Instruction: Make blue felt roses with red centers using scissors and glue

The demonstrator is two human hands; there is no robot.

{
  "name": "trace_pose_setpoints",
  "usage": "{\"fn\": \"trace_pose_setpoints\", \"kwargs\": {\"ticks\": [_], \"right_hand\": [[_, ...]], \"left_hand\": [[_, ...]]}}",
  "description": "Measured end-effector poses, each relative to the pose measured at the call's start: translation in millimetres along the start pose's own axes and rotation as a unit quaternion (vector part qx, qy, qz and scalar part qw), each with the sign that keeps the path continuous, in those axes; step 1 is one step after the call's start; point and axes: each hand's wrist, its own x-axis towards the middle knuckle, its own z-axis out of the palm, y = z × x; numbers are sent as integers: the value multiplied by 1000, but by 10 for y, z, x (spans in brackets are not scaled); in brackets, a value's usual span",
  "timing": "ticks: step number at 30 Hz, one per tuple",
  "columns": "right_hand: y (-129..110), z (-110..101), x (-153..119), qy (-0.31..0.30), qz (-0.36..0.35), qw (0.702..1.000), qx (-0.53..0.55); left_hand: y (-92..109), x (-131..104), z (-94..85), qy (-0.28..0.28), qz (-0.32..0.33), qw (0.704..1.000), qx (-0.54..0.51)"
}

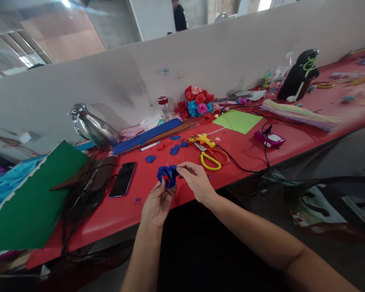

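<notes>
A blue paper flower (163, 172) with a bit of red at its centre is held over the front edge of the red table. My left hand (158, 205) is closed round its base from below. With thumb and fingertips, my right hand (194, 178) pinches a blue petal (173, 170) on the flower's right side. Beyond the hands lie several loose blue petals (174, 150). Scissors (212, 159) with yellow and orange handles rest just past my right hand, a yellow glue gun (203, 140) lying against them.
A dark phone (122, 179) and a green board (33, 198) are at left. Behind stand a metal jug (94, 125), a glass jar (164, 107) and a bunch of paper roses (199, 101). A purple box (270, 139) with a cord sits right on the red table (240, 156).
</notes>
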Motion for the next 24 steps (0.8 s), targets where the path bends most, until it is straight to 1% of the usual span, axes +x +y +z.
{"fn": "trace_pose_setpoints", "kwargs": {"ticks": [3,6,15,24], "right_hand": [[18,-11,4,-3,-22,1000,-21],[27,-21,5,-6,-37,998,-41],[-49,13,-38,4,-47,998,-42],[-52,16,-57,0,-56,997,-51]], "left_hand": [[1,-8,11,11,3,1000,-1],[4,-6,1,9,4,1000,2],[0,12,-24,2,8,1000,10],[-3,10,-41,4,8,1000,23]]}}
